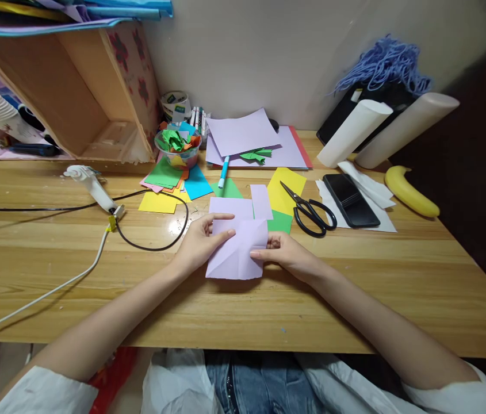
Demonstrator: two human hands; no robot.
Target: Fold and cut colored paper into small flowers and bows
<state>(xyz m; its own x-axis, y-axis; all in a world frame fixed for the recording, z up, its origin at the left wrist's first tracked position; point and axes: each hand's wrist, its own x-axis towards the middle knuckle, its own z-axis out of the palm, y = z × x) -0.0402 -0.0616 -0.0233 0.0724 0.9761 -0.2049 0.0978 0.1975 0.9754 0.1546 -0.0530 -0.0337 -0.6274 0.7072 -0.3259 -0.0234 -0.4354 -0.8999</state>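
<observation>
A creased square of light purple paper (237, 256) is held up over the near middle of the table. My left hand (202, 238) pinches its left edge, thumb on top. At the right edge, my right hand (283, 251) grips the sheet between thumb and curled fingers. Just behind it lie another purple piece (229, 206) and a narrow purple strip (261, 201). Black-handled scissors (309, 213) rest to the right, their blades over yellow paper (288, 181). A corner of green paper (280, 221) shows under the strip.
On the left, a black cable (156, 249) loops beside a white handheld device (94, 187). A tub of paper scraps (178, 142) and stacked purple sheets (243, 132) stand at the back. To the right are a phone (350, 200), paper rolls (355, 132) and a banana (410, 192).
</observation>
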